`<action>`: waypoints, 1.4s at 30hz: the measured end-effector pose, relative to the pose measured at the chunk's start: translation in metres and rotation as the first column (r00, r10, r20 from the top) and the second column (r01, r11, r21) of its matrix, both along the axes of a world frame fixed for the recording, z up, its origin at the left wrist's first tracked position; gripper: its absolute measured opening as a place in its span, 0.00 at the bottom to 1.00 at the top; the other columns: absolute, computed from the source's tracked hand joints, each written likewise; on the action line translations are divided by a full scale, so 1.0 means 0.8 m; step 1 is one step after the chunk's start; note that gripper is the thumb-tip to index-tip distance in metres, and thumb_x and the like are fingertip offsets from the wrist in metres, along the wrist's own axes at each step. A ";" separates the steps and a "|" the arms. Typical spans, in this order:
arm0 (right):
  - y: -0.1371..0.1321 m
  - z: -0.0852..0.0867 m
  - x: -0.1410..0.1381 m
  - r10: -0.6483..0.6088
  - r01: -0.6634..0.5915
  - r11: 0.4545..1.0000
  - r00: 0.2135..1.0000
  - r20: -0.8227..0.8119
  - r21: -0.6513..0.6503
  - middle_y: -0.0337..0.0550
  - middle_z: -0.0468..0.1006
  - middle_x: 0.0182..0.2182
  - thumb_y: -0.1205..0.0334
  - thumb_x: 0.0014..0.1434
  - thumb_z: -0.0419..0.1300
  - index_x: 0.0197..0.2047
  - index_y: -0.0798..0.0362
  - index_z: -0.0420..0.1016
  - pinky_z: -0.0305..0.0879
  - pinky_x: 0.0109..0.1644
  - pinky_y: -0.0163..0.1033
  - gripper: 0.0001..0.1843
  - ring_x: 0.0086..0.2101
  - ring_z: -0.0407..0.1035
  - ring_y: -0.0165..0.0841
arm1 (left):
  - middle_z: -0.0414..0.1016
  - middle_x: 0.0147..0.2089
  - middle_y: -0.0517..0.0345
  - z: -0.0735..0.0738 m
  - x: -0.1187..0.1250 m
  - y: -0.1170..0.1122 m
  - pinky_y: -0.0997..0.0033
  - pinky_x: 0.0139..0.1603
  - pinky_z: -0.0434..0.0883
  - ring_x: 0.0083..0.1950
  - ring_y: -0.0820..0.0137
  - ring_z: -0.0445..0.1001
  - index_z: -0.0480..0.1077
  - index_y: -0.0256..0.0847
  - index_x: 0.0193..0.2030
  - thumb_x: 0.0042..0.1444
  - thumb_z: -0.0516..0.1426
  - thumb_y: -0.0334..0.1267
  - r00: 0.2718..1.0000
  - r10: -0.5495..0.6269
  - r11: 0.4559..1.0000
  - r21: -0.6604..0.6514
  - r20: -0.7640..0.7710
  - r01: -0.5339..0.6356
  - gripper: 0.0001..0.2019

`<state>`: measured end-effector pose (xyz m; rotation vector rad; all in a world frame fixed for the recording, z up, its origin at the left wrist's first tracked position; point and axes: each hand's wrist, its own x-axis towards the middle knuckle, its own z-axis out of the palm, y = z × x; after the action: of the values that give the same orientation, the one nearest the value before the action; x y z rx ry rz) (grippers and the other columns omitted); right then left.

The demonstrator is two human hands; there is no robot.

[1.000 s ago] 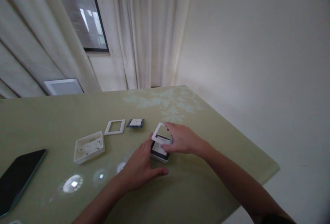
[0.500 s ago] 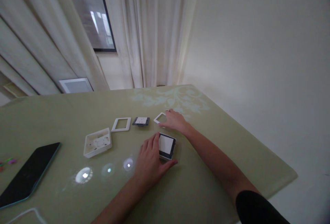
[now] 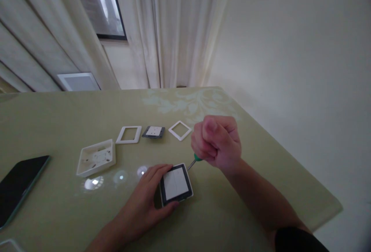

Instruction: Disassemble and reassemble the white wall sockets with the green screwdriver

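Observation:
My left hand (image 3: 147, 196) grips a square switch assembly (image 3: 176, 183), a white panel with a dark border in a white box, thumb at its near edge and fingers at the far left. In my right hand (image 3: 218, 142), closed in a fist, is a screwdriver (image 3: 197, 157) with a green handle; most of the handle is hidden. Its metal shaft points down-left to the assembly's right upper edge; whether it touches cannot be told. Beyond lie a white square frame (image 3: 170, 131) turned like a diamond and a grey-edged switch module (image 3: 154, 131).
Farther left are a second white frame (image 3: 118, 138) and an open white back box (image 3: 80, 165). A black tablet (image 3: 20, 186) lies at the left side. The table (image 3: 232, 213) meets the wall (image 3: 304, 89) at right; a curtain (image 3: 168, 31) hangs behind.
My right hand has left the white frame, which stays on the table, and now holds a screwdriver by the assembly. The left hand and assembly have shifted nearer and left.

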<state>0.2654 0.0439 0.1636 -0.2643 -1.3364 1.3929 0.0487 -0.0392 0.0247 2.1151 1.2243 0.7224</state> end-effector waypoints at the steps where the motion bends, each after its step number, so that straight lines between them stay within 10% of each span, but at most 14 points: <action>1: -0.006 -0.001 -0.004 0.033 -0.033 0.999 0.999 -0.017 -0.004 0.28 0.58 0.15 0.51 0.74 0.63 0.22 0.50 0.61 0.44 0.14 0.30 0.29 0.13 0.47 0.21 | 0.72 0.71 0.48 -0.001 0.001 0.000 0.40 0.71 0.74 0.70 0.48 0.73 0.59 0.56 0.74 0.61 0.69 0.41 1.000 -0.005 1.000 0.005 0.006 0.005 0.38; 14: -0.005 -0.048 -0.038 0.075 -0.082 0.995 0.991 -0.107 -0.060 0.29 0.58 0.16 0.55 0.74 0.62 0.23 0.51 0.65 0.45 0.15 0.28 0.27 0.14 0.49 0.21 | 0.67 0.74 0.47 0.009 -0.012 -0.006 0.42 0.74 0.71 0.73 0.48 0.66 0.58 0.53 0.76 0.66 0.65 0.43 0.993 0.004 0.999 0.052 -0.115 0.002 0.35; 30: -0.012 -0.041 -0.043 -0.173 0.148 0.976 0.973 -0.153 -0.162 0.27 0.53 0.14 0.52 0.73 0.61 0.20 0.49 0.54 0.44 0.12 0.27 0.32 0.11 0.43 0.21 | 0.72 0.70 0.46 0.001 -0.008 -0.002 0.45 0.70 0.73 0.69 0.49 0.68 0.64 0.49 0.75 0.69 0.64 0.48 0.997 0.022 0.996 0.093 -0.070 -0.015 0.30; 34: -0.013 -0.049 -0.039 -0.203 0.202 0.979 0.977 -0.060 -0.018 0.29 0.58 0.14 0.51 0.76 0.56 0.21 0.49 0.57 0.50 0.13 0.30 0.30 0.11 0.52 0.24 | 0.73 0.69 0.46 0.000 -0.007 -0.001 0.44 0.70 0.74 0.69 0.49 0.69 0.65 0.50 0.74 0.70 0.63 0.49 0.999 0.017 0.995 0.097 -0.051 -0.012 0.29; 38: -0.009 -0.037 -0.010 -0.579 0.398 0.766 0.768 0.272 0.504 0.41 0.76 0.23 0.57 0.78 0.53 0.29 0.50 0.74 0.68 0.29 0.38 0.24 0.25 0.73 0.32 | 0.73 0.69 0.46 -0.004 -0.007 -0.001 0.43 0.70 0.73 0.69 0.48 0.69 0.67 0.50 0.74 0.70 0.63 0.49 0.999 0.020 0.995 0.103 -0.029 -0.017 0.28; 42: -0.009 0.008 0.041 -0.819 -0.141 0.453 0.324 0.474 0.880 0.40 0.76 0.23 0.50 0.75 0.61 0.31 0.52 0.76 0.53 0.26 0.40 0.21 0.22 0.65 0.30 | 0.74 0.69 0.46 -0.012 -0.005 -0.001 0.44 0.69 0.74 0.68 0.49 0.71 0.67 0.50 0.73 0.68 0.64 0.48 0.999 0.039 0.990 0.134 -0.012 -0.037 0.29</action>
<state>0.2982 0.0370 0.1700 -0.7264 -2.4617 -0.1682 0.0448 -0.0400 0.0153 2.2136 1.2587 0.8279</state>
